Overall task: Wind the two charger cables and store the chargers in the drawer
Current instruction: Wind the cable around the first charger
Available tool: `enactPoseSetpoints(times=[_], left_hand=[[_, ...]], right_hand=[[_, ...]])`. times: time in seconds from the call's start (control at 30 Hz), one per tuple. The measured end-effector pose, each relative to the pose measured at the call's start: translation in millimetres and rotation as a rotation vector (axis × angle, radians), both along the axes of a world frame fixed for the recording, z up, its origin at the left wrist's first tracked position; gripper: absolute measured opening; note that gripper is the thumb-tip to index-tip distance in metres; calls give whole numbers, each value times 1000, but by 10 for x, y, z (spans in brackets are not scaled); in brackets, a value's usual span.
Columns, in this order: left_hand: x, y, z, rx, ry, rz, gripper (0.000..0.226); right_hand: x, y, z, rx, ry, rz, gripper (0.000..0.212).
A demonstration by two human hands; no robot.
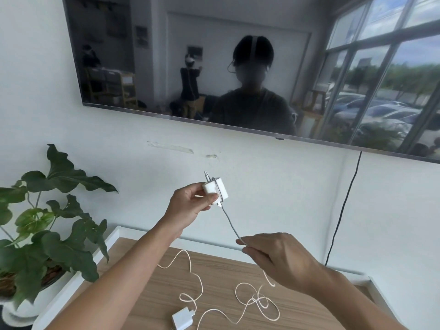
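My left hand holds a small white charger up in front of the wall, with one turn of its grey-white cable lying across the block. That cable runs down to my right hand, which pinches it between the fingers, then falls in loose loops on the wooden cabinet top. A second white charger lies on the wood near the bottom edge, its cable snaking away towards the wall. No drawer is in view.
A potted plant with large leaves stands at the left beside the cabinet. A wall-mounted TV hangs above, its black power cord dropping along the wall at the right. The cabinet has a white rim.
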State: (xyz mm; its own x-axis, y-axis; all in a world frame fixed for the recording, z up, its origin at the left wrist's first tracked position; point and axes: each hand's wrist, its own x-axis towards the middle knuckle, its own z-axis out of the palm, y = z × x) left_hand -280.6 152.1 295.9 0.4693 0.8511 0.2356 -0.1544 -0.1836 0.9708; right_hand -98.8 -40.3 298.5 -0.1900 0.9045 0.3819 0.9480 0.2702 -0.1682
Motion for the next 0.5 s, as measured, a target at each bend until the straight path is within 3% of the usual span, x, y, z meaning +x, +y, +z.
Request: enactPoseSetpoints(times=[0.1, 0.23, 0.4, 0.5], left_hand=[[47, -13, -32, 26, 47, -8, 21], [100, -43, -63, 108, 142, -47, 20], [162, -141, -58, 211, 277, -112, 20], [167, -235, -6, 236, 317, -166, 20]], right_hand=[[1, 21, 161, 56, -69, 32, 38], [-14, 92, 431, 137, -115, 54, 31], [96, 284, 658, 171, -69, 47, 34], [147, 381, 772, 188, -22, 37, 24]])
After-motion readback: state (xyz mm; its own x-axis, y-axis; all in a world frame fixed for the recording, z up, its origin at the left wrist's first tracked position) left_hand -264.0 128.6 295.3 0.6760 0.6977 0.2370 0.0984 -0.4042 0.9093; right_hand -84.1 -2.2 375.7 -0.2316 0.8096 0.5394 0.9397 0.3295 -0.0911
